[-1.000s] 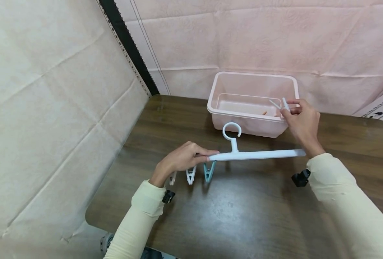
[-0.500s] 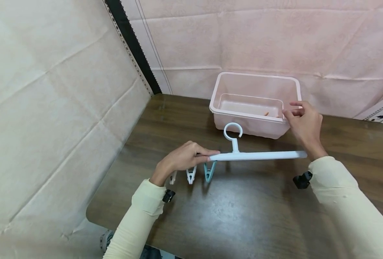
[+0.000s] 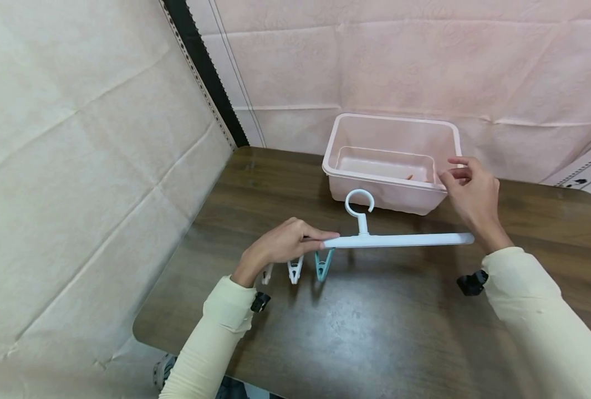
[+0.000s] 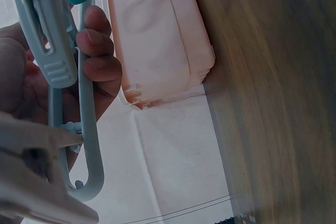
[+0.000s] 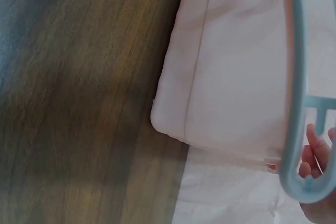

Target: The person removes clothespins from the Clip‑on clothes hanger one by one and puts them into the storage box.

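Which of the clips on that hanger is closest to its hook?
The teal clip. The other two are paler and hang farther out: the white clip below the left hand and, farthest of all, the pale clip.

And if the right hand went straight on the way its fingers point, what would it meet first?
Probably the pink tub: in the head view the right hand points inward across the tub's right end. The hand's height is unclear, so it might pass above.

Can count 1 hanger (image 3: 400,240), 3 vis. clips (image 3: 321,270) (1 teal, 2 pale), 1 bin (image 3: 375,192), 2 grips (image 3: 284,242), 2 wrist cams (image 3: 472,283), 1 bench (image 3: 365,343); can't count tiny orange pcs (image 3: 409,177).
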`<action>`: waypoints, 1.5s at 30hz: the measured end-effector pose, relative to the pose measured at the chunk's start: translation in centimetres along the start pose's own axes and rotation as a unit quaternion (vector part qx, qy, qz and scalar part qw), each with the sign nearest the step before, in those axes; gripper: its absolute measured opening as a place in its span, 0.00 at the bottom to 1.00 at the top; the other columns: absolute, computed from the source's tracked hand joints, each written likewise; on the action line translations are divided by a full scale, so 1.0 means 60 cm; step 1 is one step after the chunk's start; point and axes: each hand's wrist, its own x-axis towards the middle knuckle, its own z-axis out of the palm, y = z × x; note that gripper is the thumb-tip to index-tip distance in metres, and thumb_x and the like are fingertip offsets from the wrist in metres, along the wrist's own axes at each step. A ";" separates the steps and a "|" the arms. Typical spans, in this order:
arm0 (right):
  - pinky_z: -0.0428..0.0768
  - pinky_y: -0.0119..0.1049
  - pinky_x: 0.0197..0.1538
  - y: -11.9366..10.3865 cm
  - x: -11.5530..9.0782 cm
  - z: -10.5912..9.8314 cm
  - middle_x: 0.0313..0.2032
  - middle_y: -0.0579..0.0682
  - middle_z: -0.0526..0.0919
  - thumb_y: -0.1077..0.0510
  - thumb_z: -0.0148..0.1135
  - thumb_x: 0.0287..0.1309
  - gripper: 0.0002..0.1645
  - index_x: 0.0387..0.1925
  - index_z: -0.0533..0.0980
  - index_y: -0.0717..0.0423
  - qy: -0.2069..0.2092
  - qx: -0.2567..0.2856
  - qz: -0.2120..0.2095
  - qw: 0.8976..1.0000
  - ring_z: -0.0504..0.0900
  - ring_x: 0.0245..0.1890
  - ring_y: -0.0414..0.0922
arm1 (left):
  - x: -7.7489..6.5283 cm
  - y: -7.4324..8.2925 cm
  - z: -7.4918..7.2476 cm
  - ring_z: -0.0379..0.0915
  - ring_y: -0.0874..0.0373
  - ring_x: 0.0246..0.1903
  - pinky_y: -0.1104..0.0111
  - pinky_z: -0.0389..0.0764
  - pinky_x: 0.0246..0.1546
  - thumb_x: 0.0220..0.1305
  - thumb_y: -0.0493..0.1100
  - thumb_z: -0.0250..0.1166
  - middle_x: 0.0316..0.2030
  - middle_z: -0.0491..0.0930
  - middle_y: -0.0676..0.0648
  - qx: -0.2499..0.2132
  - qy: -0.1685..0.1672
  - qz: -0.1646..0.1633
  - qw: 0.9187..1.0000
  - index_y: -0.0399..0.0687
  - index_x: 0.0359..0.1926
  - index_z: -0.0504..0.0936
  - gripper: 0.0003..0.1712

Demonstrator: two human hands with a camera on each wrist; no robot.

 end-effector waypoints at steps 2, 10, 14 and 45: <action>0.68 0.25 0.39 -0.006 -0.004 -0.001 0.47 0.60 0.84 0.43 0.60 0.67 0.28 0.62 0.76 0.54 -0.004 -0.001 -0.010 1.000 0.75 0.39 0.42 | -0.005 0.000 -0.003 0.69 0.67 0.21 0.72 0.60 0.19 0.71 0.36 0.63 0.49 0.85 0.50 -0.002 0.001 -0.003 1.000 0.50 0.63 0.80 0.21; 0.66 0.23 0.45 -0.018 -0.031 -0.033 0.51 0.59 0.82 0.49 0.63 0.66 0.28 0.65 0.74 0.51 -0.014 0.002 -0.080 0.997 0.72 0.40 0.30 | -0.006 0.002 -0.007 0.57 0.66 0.15 0.72 0.60 0.17 0.71 0.38 0.63 0.43 0.87 0.53 -0.002 -0.004 0.005 1.000 0.52 0.64 0.80 0.21; 0.65 0.21 0.46 -0.021 -0.050 -0.045 0.51 0.59 0.79 0.55 0.64 0.65 0.29 0.66 0.73 0.54 -0.035 0.000 -0.128 0.991 0.70 0.44 0.27 | -0.004 0.003 -0.009 0.53 0.66 0.14 0.72 0.59 0.16 0.72 0.38 0.62 0.45 0.86 0.53 0.002 -0.008 0.009 1.000 0.53 0.64 0.80 0.21; 0.77 0.35 0.37 -0.025 -0.172 -0.048 0.42 0.40 0.86 0.63 0.72 0.56 0.35 0.65 0.75 0.42 -0.237 -0.081 -0.309 0.918 0.83 0.35 0.34 | -0.006 0.028 0.001 0.52 0.66 0.14 0.73 0.59 0.16 0.73 0.40 0.62 0.49 0.85 0.53 0.023 -0.026 0.018 0.999 0.53 0.64 0.79 0.21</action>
